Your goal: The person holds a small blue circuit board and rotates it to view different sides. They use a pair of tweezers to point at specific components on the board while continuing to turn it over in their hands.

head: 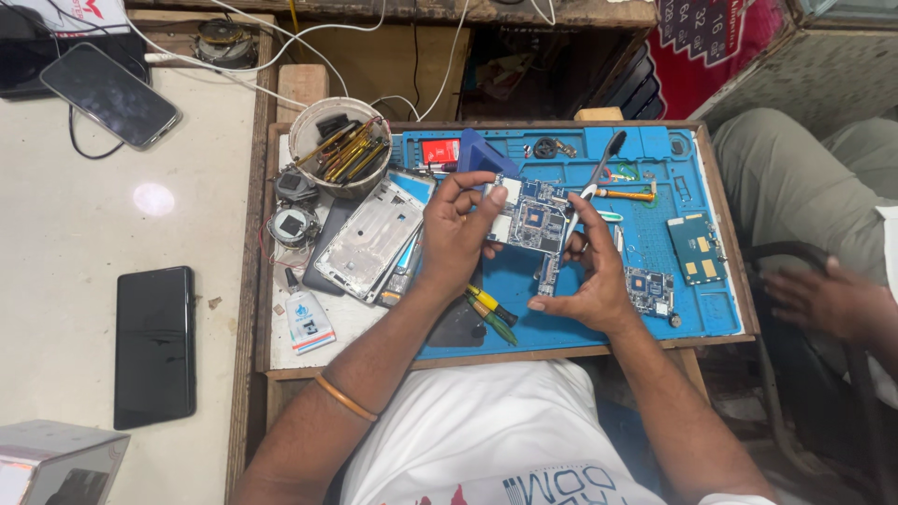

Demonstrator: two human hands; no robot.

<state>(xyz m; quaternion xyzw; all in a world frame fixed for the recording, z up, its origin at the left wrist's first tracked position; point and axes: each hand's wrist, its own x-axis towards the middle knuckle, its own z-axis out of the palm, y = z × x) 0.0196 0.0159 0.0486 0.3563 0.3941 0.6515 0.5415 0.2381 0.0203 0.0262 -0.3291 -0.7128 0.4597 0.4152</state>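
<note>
Circuit board (535, 220) pinched between left hand (458, 234) and right hand (591, 271).

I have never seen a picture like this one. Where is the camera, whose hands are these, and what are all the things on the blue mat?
There is one picture, taken by a camera worn on a person's head, looking down at their own two bare hands. No machine is involved.

The left hand and the right hand together hold a small circuit board above a blue mat that lies on a wooden tray. The right hand also holds a brush.

On the mat lie more circuit boards, an orange-handled tool and small screwdrivers. Left of the hands are a metal phone frame, a white cup full of tools, and a small glue bottle.

On the white table lie two phones. At the right edge is another person's hand.
</note>
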